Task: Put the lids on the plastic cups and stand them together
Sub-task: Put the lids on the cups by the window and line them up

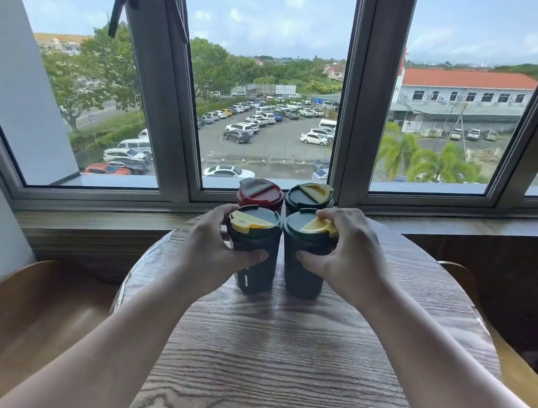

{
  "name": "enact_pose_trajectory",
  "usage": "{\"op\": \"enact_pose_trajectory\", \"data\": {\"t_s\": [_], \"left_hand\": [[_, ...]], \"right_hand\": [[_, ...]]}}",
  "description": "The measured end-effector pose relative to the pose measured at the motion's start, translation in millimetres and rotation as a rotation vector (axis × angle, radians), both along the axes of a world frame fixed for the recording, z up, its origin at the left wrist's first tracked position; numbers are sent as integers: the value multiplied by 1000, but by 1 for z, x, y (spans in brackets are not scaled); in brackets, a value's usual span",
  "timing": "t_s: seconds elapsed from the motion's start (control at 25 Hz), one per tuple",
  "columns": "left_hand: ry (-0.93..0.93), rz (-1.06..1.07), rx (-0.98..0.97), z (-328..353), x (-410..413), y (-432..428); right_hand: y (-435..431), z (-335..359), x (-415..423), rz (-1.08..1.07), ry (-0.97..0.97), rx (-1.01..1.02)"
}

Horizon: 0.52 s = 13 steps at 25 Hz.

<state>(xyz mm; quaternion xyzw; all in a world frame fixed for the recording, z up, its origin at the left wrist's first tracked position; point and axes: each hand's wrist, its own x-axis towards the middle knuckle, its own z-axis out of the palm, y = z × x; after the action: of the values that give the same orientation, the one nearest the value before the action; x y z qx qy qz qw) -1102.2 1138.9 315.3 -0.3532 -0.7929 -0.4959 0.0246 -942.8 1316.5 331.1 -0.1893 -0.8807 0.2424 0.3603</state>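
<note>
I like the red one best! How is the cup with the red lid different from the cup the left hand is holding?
The red-lidded cup has a red lid with a grey flap; the front left cup has a dark green one with a yellow flap. The red-lidded cup stands at the back with no hand on it; the front left cup is nearer, gripped by the left hand. Both stand upright with lids on, on the table.
</note>
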Motion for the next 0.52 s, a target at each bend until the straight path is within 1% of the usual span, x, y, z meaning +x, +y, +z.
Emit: {"op": "enact_pose_trajectory", "data": {"t_s": [0.28, 0.52], "left_hand": [[21, -24, -15, 0, -3, -2], [-85, -78, -34, 0, -7, -5]], "right_hand": [[-2, 1, 1, -5, -2, 25], [-3, -4, 1, -7, -25, 5]]}}
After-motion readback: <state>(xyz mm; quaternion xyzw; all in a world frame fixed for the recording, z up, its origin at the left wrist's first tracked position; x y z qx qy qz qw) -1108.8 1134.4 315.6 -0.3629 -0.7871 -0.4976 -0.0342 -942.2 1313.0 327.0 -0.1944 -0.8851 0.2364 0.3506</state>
